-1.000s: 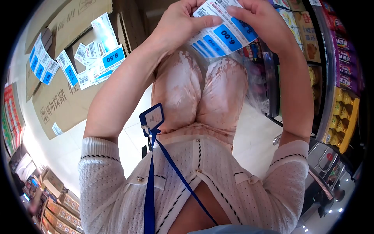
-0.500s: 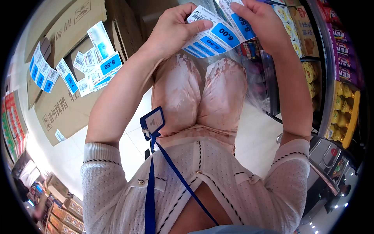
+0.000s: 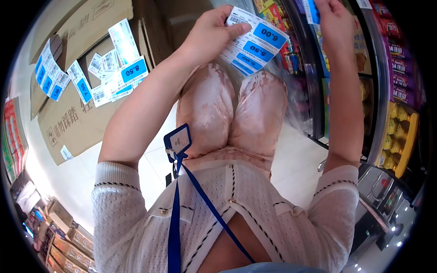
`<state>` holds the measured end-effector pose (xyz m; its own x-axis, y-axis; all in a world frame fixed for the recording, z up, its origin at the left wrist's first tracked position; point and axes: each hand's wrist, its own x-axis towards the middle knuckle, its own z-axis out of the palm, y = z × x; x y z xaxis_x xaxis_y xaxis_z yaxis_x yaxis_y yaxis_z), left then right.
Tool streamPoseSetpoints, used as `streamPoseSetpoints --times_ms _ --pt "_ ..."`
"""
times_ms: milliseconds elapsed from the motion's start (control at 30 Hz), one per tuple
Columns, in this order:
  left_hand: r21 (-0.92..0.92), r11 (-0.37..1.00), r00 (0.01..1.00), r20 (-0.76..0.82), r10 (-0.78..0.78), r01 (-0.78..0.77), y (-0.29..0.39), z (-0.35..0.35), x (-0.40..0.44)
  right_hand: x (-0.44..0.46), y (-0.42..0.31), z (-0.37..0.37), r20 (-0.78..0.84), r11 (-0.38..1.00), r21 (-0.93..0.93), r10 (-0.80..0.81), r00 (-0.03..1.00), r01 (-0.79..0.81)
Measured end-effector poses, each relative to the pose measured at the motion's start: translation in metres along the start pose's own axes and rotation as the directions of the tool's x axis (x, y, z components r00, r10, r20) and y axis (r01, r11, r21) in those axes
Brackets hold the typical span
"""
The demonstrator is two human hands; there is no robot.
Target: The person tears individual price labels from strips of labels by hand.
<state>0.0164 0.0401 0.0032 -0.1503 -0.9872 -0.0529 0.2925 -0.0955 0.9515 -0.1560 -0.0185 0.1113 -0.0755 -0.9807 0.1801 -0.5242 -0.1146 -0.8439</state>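
My left hand (image 3: 209,35) pinches a fan of blue-and-white price labels (image 3: 257,43) between thumb and fingers, above my knees. The top label reads 6.00, with others showing below it. Up at the right, beside the shelf, my right hand (image 3: 337,20) is closed on a single price label (image 3: 311,11), partly cut off by the frame's top edge. More price labels (image 3: 132,73) lie spread over a cardboard box on my left, one of them marked 8.50.
Large cardboard boxes (image 3: 68,123) stand at the left. On the right, a store shelf holds purple snack packs (image 3: 399,73) and a yellow tray (image 3: 403,141) of small yellow items. A blue lanyard with a badge (image 3: 177,141) hangs over my lap. Pale floor tiles (image 3: 296,159) show beneath.
My right hand has moved away from the left, up and right toward the shelf, taking one price label with it. My left hand keeps the other labels and has shifted slightly right.
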Motion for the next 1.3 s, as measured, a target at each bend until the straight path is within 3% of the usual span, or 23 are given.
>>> streamPoseSetpoints --times_ms 33,67,100,133,167,200,267,333,367,400,467,533,633,767,900,1033,1133,1300 --pt "0.022 1.0 1.0 -0.004 -0.011 0.011 0.002 0.0 -0.001 -0.015 -0.015 0.005 0.123 0.983 -0.085 -0.152 0.981 0.163" --pt "0.045 0.999 1.0 -0.003 -0.026 0.027 0.005 0.0 -0.003 -0.018 -0.014 0.023 0.32 0.956 0.292 -0.11 0.941 0.012" --pt "0.08 0.994 0.997 0.009 -0.079 0.078 0.01 0.0 -0.006 -0.032 -0.03 0.036 0.437 0.976 0.213 -0.144 0.888 0.054" --pt "0.177 0.983 0.998 -0.037 -0.049 0.054 0.012 -0.001 -0.009 -0.043 -0.04 0.051 0.485 0.957 0.276 -0.219 0.847 0.089" --pt "0.121 0.988 0.994 -0.035 0.102 -0.097 0.007 -0.001 -0.009 -0.048 -0.048 0.066 0.527 0.963 0.25 -0.221 0.821 0.099" --pt "0.083 0.991 0.993 -0.047 0.11 -0.106 0.007 0.0 -0.01 -0.052 -0.056 0.081 0.568 0.968 0.225 -0.223 0.792 0.111" --pt "0.005 0.992 0.989 -0.073 0.126 -0.126 0.006 0.004 -0.013 -0.047 -0.068 0.08 0.56 0.955 0.153 -0.296 0.773 0.255" --pt "0.087 0.995 0.998 0.035 0.05 -0.053 0.002 -0.008 -0.003 -0.035 -0.076 0.087 0.478 0.906 -0.017 -0.364 0.799 0.422" --pt "0.245 0.963 0.994 -0.034 -0.104 0.109 0.005 -0.011 -0.003 -0.016 -0.056 0.09 0.38 0.858 -0.045 -0.46 0.803 0.512" --pt "0.023 0.997 0.996 -0.041 -0.074 0.075 0.013 0.001 -0.002 -0.009 -0.059 0.075 0.383 0.832 -0.199 -0.421 0.822 0.518" --pt "0.056 0.998 0.996 -0.087 -0.029 0.034 0.015 0.002 -0.002 -0.001 -0.054 0.052 0.503 0.831 -0.326 -0.252 0.827 0.451" --pt "0.124 0.992 0.991 -0.135 -0.016 0.033 0.012 0.001 -0.001 -0.003 -0.065 0.039 0.616 0.869 -0.469 0.194 0.764 0.157" --pt "0.133 0.991 0.988 -0.151 -0.013 0.033 0.012 0.002 0.0 0.006 -0.016 0.034 0.759 0.9 -0.238 -0.061 0.648 0.364" --pt "-0.041 0.999 0.996 -0.078 -0.037 0.034 0.011 0.003 0.0 0.013 -0.002 0.025 0.655 0.991 -0.122 0.035 0.755 0.059" --pt "-0.033 0.997 0.997 -0.028 -0.068 0.067 0.01 0.001 -0.001 0.014 -0.002 0.02 0.753 0.994 -0.098 0.112 0.649 -0.058" --pt "-0.007 1.0 0.999 0.04 -0.017 0.017 0.006 0.0 -0.001 0.011 -0.002 0.027 0.828 0.994 -0.093 0.11 0.55 -0.059" --pt "-0.011 1.0 0.999 0.045 0.001 -0.001 0.004 -0.001 0.0 0.011 -0.006 0.027 0.817 0.989 -0.126 0.059 0.573 0.077" --pt "0.001 1.0 1.0 -0.008 0.02 -0.02 0.01 0.004 -0.005 0.01 -0.009 0.028 0.81 0.989 -0.14 0.082 0.581 0.055"
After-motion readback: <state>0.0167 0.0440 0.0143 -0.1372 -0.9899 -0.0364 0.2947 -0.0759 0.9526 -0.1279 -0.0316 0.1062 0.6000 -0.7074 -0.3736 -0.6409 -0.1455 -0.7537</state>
